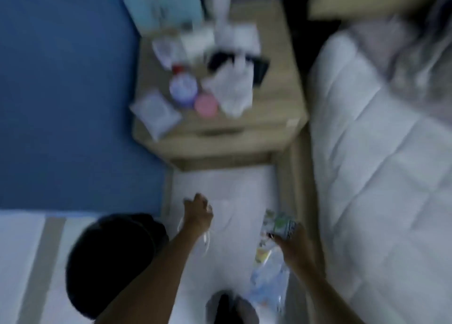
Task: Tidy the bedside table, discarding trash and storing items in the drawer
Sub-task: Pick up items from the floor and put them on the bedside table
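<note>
Little is judged done: the worktop [276, 83] is crowded and the drawer [220, 134] appears closed. Counted through the blur, relative to the pink lid [206, 105]: one bottle [183, 86] just beside, one white packet [156, 114] near, one crumpled tissue [232, 88] beside, one dark item [261, 71] behind. A wrapper [281, 225] is grasped by the right hand [292, 244]; the left hand [199, 213] looks clenched on thin clear plastic, well below the lid, by a black bin [110, 262].
</note>
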